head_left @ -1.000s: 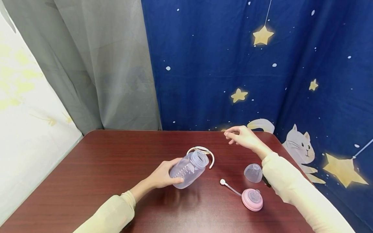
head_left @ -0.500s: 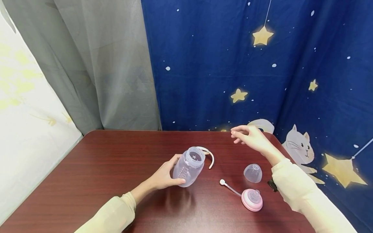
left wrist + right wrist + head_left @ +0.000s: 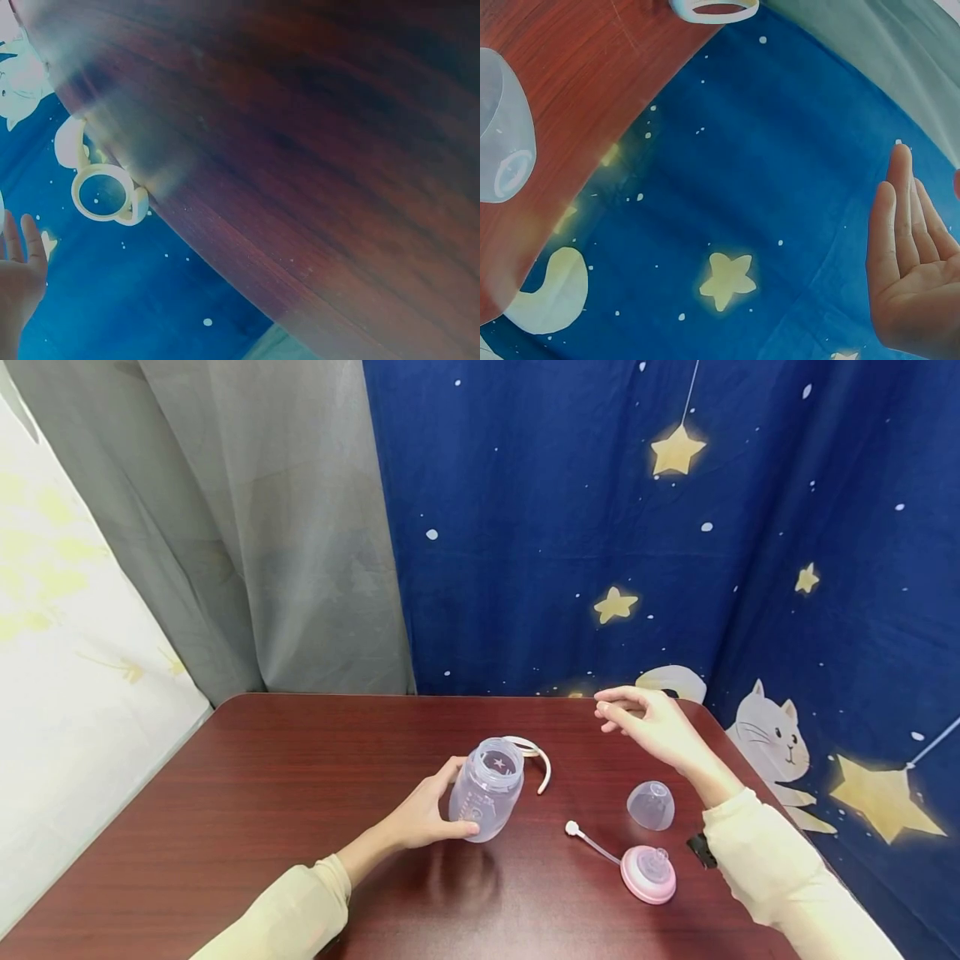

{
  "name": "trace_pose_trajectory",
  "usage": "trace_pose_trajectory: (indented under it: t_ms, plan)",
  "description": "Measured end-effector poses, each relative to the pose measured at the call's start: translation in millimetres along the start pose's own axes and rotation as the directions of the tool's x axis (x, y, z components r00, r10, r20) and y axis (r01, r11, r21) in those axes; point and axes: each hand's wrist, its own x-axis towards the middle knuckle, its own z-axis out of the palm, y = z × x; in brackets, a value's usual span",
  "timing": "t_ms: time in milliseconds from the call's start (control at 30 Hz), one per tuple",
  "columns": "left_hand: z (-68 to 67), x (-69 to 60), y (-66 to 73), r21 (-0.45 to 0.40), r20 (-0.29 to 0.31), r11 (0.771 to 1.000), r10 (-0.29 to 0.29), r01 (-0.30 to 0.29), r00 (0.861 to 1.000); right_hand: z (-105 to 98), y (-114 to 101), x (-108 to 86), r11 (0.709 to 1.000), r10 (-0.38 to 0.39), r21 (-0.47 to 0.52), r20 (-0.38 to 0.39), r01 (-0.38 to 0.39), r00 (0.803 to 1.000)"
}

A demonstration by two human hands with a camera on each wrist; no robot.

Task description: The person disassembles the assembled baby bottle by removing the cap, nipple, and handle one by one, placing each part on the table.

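Note:
My left hand [image 3: 429, 814] grips a clear, uncapped baby bottle [image 3: 483, 810] round its side, thumb in front. The bottle leans slightly right, its threaded mouth facing up; a reflection shows on the tabletop below it. Behind it lies a cream handle ring [image 3: 542, 770], partly hidden by the bottle; the left wrist view shows the ring [image 3: 101, 171] with its two handles. My right hand [image 3: 648, 722] hovers over the table's back right, holding nothing, fingers loosely extended; they look straight in the right wrist view, where the hand [image 3: 915, 262] is at the right edge.
On the right of the brown table [image 3: 300, 760] stands a clear dome cap [image 3: 651, 806]. In front of it sits a pink collar with a nipple [image 3: 648, 874], its straw [image 3: 600, 848] pointing left to a white weighted end. Curtains [image 3: 555, 543] hang behind the table.
The bottle has turned in my left hand's grip from leaning right to more upright, its mouth now facing up. My right hand has drifted a little right.

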Motion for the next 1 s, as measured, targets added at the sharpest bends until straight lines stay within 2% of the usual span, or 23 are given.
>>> trace_pose_trajectory:
  t_ms: [400,867,1000]
  plan:
    - [2.7,-0.1,-2.3,0.006,0.019,1.000,0.011,-0.011,1.000,3.3,-0.7,-6.1,0.999,-0.004,-0.053,-0.033,0.002,0.999]
    - [5.4,-0.8,-3.5,0.027,0.043,0.999,-0.044,0.042,0.998,7.5,4.3,-11.0,0.998,-0.007,-0.065,-0.036,0.005,0.999]
    - [5.6,-1.1,-3.2,0.043,0.044,0.998,-0.051,0.049,0.998,8.1,-2.6,-14.9,0.998,-0.013,-0.063,-0.036,0.011,0.999]
